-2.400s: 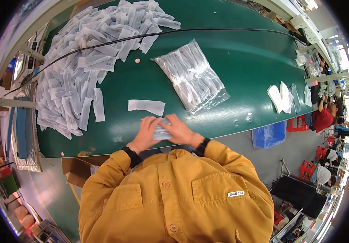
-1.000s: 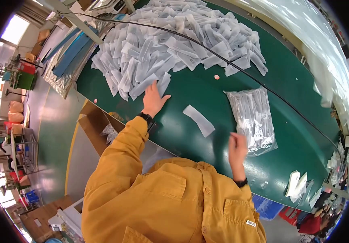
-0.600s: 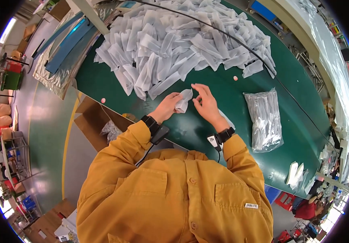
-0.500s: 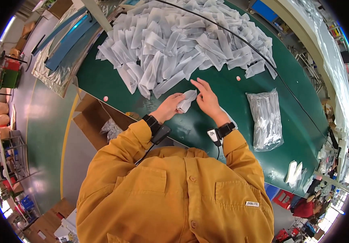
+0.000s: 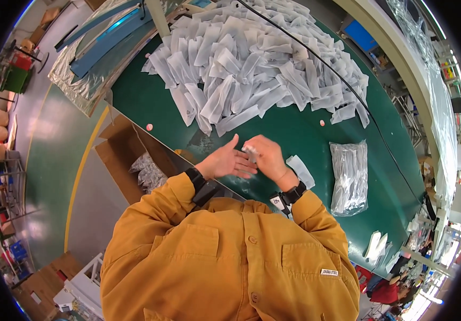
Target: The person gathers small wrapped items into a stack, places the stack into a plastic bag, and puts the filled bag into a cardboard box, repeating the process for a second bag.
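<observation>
My left hand (image 5: 225,161) is open above the green table, palm inward and thumb up, its fingers stretched toward my right hand. My right hand (image 5: 267,158) is closed, its fingers curled round a small whitish piece (image 5: 251,152). Only a bit of that piece shows, so its kind is unclear. A flat translucent white sleeve (image 5: 301,171) lies on the table beside my right wrist. Beyond both hands spreads a large heap of wrapped pieces in translucent white sleeves (image 5: 235,69).
On the right of the green table (image 5: 289,128) lies a clear bag of white-wrapped pieces (image 5: 349,179). A black cable (image 5: 316,56) crosses over the heap. An open cardboard box (image 5: 115,155) holding clear plastic stands left, below the table edge. Several white slips (image 5: 376,246) lie at the far right corner.
The translucent white packet that my left hand held has left it, and that hand has opened. My right hand has closed round a small whitish piece. The view has shifted slightly.
</observation>
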The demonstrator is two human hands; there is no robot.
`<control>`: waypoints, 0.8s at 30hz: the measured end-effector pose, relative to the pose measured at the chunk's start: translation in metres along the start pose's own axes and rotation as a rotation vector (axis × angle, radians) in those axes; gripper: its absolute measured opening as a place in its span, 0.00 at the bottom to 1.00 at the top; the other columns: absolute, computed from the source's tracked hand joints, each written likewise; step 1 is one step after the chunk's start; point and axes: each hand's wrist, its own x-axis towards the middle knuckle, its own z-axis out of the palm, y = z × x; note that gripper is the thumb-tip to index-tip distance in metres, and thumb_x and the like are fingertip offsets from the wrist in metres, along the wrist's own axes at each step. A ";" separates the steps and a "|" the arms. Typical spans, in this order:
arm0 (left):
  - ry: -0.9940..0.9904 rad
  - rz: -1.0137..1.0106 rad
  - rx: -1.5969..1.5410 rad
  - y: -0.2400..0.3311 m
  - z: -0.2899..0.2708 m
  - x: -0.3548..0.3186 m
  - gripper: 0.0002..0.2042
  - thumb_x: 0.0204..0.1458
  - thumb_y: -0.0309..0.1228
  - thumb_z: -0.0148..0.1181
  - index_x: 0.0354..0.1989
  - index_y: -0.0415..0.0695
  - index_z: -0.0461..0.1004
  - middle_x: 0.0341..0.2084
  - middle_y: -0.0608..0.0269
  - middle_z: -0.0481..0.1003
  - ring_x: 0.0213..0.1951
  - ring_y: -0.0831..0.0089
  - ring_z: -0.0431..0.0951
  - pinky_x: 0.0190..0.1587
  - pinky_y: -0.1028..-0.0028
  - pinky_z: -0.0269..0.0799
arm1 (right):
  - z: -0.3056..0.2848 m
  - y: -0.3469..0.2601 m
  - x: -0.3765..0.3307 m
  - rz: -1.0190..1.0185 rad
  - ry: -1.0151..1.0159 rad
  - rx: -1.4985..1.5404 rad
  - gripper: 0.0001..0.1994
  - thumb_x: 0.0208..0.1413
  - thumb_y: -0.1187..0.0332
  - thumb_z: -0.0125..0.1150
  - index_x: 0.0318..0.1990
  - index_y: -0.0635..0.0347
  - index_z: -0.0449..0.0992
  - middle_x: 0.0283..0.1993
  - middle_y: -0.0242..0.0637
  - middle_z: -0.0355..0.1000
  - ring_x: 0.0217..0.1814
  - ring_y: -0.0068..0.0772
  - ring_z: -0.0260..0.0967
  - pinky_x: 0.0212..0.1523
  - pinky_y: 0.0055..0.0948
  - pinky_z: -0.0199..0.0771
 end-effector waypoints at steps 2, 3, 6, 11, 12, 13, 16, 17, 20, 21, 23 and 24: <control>0.018 0.159 -0.018 -0.018 -0.020 0.008 0.16 0.64 0.37 0.43 0.50 0.37 0.69 0.40 0.55 0.75 0.38 0.70 0.76 0.40 0.66 0.74 | 0.007 -0.013 0.009 -0.104 -0.175 0.065 0.05 0.50 0.75 0.61 0.36 0.60 0.76 0.34 0.39 0.73 0.36 0.47 0.72 0.36 0.35 0.74; 0.030 0.306 -0.029 -0.028 -0.034 0.014 0.16 0.64 0.36 0.45 0.50 0.36 0.68 0.41 0.55 0.75 0.38 0.70 0.77 0.40 0.66 0.75 | 0.013 -0.013 0.018 -0.119 -0.186 0.072 0.05 0.50 0.75 0.61 0.36 0.60 0.76 0.34 0.39 0.73 0.36 0.47 0.72 0.36 0.35 0.74; 0.133 0.495 0.078 -0.037 -0.044 0.014 0.14 0.62 0.34 0.50 0.49 0.37 0.68 0.42 0.55 0.75 0.39 0.69 0.77 0.39 0.65 0.75 | 0.017 0.003 0.045 0.241 0.247 0.198 0.05 0.53 0.70 0.61 0.33 0.62 0.75 0.33 0.39 0.72 0.35 0.46 0.72 0.35 0.37 0.73; 0.461 0.509 0.678 -0.037 -0.038 -0.008 0.10 0.58 0.30 0.57 0.44 0.40 0.70 0.40 0.56 0.75 0.39 0.66 0.78 0.39 0.64 0.74 | 0.033 0.127 0.051 0.288 0.299 -0.304 0.08 0.57 0.67 0.61 0.36 0.63 0.73 0.34 0.39 0.72 0.28 0.35 0.69 0.33 0.31 0.71; 0.535 0.480 0.850 -0.039 -0.038 -0.014 0.09 0.56 0.29 0.58 0.43 0.41 0.70 0.40 0.57 0.75 0.38 0.65 0.79 0.39 0.64 0.74 | 0.031 0.129 0.052 0.276 0.193 -0.274 0.08 0.58 0.67 0.60 0.38 0.63 0.73 0.34 0.38 0.72 0.26 0.32 0.68 0.33 0.29 0.71; 0.537 0.476 0.849 -0.044 -0.043 -0.015 0.09 0.56 0.29 0.58 0.43 0.41 0.70 0.40 0.57 0.75 0.38 0.65 0.79 0.39 0.64 0.74 | 0.026 0.130 0.047 0.278 0.191 -0.270 0.08 0.58 0.67 0.60 0.38 0.63 0.73 0.34 0.38 0.72 0.26 0.32 0.68 0.33 0.29 0.71; 0.537 0.851 1.508 -0.065 -0.065 -0.011 0.10 0.52 0.28 0.61 0.41 0.42 0.70 0.35 0.56 0.73 0.35 0.58 0.76 0.39 0.63 0.72 | -0.004 0.088 0.046 0.234 0.276 0.279 0.10 0.57 0.65 0.60 0.37 0.63 0.71 0.30 0.38 0.71 0.27 0.29 0.66 0.33 0.28 0.68; 0.543 0.849 1.501 -0.068 -0.068 -0.010 0.10 0.52 0.28 0.61 0.41 0.42 0.70 0.35 0.56 0.73 0.35 0.58 0.76 0.39 0.63 0.72 | -0.018 0.072 0.045 0.235 0.268 0.281 0.10 0.57 0.65 0.60 0.37 0.63 0.71 0.30 0.38 0.71 0.27 0.29 0.66 0.33 0.28 0.68; 0.375 0.908 1.670 -0.071 -0.062 -0.002 0.12 0.47 0.28 0.63 0.39 0.42 0.69 0.33 0.54 0.70 0.36 0.52 0.72 0.41 0.62 0.71 | -0.062 0.025 0.041 0.343 0.115 -0.021 0.09 0.58 0.65 0.59 0.37 0.63 0.71 0.31 0.38 0.72 0.28 0.29 0.66 0.34 0.25 0.68; 0.344 0.905 1.675 -0.069 -0.057 0.006 0.12 0.47 0.28 0.63 0.39 0.42 0.69 0.33 0.54 0.70 0.36 0.52 0.72 0.41 0.62 0.71 | -0.061 0.027 0.036 0.361 0.131 -0.031 0.09 0.58 0.65 0.59 0.37 0.63 0.71 0.31 0.38 0.72 0.28 0.29 0.66 0.34 0.25 0.68; 0.231 0.963 1.774 -0.065 -0.046 0.024 0.12 0.44 0.27 0.64 0.37 0.42 0.69 0.32 0.55 0.69 0.38 0.53 0.72 0.42 0.61 0.70 | -0.041 0.039 0.033 0.405 0.009 -0.002 0.09 0.57 0.65 0.60 0.37 0.62 0.71 0.34 0.39 0.73 0.29 0.30 0.69 0.34 0.26 0.70; 0.185 0.991 1.818 -0.067 -0.042 0.029 0.12 0.43 0.27 0.64 0.36 0.42 0.69 0.32 0.56 0.68 0.38 0.54 0.72 0.42 0.61 0.70 | -0.032 0.047 0.027 0.421 -0.060 0.020 0.09 0.56 0.65 0.61 0.37 0.61 0.72 0.36 0.39 0.73 0.30 0.31 0.70 0.34 0.27 0.71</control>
